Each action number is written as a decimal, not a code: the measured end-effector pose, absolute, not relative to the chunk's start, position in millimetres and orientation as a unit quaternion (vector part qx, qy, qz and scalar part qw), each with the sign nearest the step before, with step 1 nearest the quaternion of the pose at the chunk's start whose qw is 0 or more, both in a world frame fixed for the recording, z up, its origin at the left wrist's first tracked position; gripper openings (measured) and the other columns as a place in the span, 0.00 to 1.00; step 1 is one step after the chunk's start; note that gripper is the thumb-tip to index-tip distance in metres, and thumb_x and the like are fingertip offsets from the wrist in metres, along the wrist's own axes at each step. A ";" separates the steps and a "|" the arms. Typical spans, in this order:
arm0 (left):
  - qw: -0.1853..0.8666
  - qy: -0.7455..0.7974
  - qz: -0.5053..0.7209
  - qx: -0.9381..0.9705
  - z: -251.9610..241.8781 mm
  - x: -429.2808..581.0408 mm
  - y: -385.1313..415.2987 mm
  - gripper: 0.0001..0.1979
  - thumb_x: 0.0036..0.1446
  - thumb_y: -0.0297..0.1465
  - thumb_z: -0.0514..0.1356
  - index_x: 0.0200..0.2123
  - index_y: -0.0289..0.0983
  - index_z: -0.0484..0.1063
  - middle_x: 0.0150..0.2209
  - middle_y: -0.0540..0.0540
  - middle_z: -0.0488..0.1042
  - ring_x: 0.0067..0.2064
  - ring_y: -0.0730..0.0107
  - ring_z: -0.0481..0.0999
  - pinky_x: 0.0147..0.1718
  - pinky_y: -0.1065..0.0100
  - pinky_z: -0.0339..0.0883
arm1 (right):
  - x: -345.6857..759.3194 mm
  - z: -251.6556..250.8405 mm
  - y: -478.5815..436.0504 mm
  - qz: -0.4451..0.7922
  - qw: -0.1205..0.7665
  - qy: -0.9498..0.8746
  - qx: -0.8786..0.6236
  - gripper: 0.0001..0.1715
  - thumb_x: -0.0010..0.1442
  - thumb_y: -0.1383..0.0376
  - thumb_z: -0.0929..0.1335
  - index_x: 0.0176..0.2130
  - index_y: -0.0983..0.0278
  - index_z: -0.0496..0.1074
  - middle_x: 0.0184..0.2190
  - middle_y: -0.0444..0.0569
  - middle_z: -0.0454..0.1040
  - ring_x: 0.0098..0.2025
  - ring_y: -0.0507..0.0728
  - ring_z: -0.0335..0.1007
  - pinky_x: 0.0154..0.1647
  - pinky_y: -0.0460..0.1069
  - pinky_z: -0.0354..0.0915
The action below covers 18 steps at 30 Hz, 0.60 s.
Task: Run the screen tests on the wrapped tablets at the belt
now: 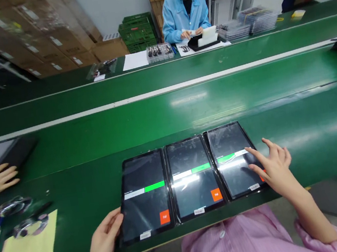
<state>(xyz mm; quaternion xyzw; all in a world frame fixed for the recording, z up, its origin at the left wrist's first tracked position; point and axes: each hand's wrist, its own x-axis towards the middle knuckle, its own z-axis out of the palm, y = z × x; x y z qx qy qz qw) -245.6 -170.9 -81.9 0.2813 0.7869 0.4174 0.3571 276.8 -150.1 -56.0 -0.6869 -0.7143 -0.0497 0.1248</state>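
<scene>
glossy green worktable (79,191), three black rectangular tablets (186,157) abreast; left hand (104,236) touching leftmost's edge, grip unclear; right hand (276,168) splayed over rightmost!

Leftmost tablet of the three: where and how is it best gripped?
I'd grip the leftmost tablet by its outer left edge, coming from the left, where the left hand is. It is a thin slab lying flat, and its right edge sits close beside the middle tablet, leaving little room on that side.
</scene>
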 end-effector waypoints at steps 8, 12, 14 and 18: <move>0.416 0.780 0.390 0.257 -74.4 -250.7 -184.8 0.39 0.16 0.55 0.75 0.33 0.38 0.80 0.32 0.44 0.81 0.32 0.63 0.77 0.25 0.71 0.68 | 271.4 -54.7 -149.4 -0.041 0.116 -0.719 -0.684 0.22 0.71 0.53 0.61 0.60 0.48 0.70 0.66 0.57 0.48 0.62 0.73 0.53 0.58 0.78 0.53; 0.412 0.778 0.381 0.283 -73.0 -249.2 -186.2 0.38 0.18 0.56 0.75 0.33 0.37 0.80 0.33 0.43 0.81 0.35 0.60 0.79 0.30 0.69 0.71 | 272.2 -55.3 -148.5 -0.036 0.116 -0.719 -0.684 0.22 0.70 0.54 0.61 0.61 0.48 0.70 0.67 0.58 0.48 0.62 0.74 0.53 0.57 0.78 0.52; 0.415 0.771 0.380 0.297 -72.1 -248.2 -185.2 0.38 0.20 0.56 0.74 0.33 0.36 0.80 0.33 0.42 0.81 0.38 0.58 0.79 0.32 0.68 0.72 | 270.0 -56.4 -148.2 -0.031 0.122 -0.724 -0.678 0.22 0.71 0.54 0.61 0.61 0.48 0.70 0.67 0.58 0.48 0.62 0.74 0.53 0.58 0.78 0.51; 0.423 0.764 0.387 0.296 -74.4 -249.9 -185.3 0.37 0.22 0.55 0.75 0.34 0.36 0.79 0.33 0.43 0.81 0.39 0.56 0.80 0.35 0.67 0.74 | 264.7 -55.9 -147.6 -0.037 0.140 -0.732 -0.666 0.22 0.71 0.52 0.60 0.58 0.49 0.72 0.67 0.59 0.48 0.62 0.76 0.52 0.56 0.81 0.49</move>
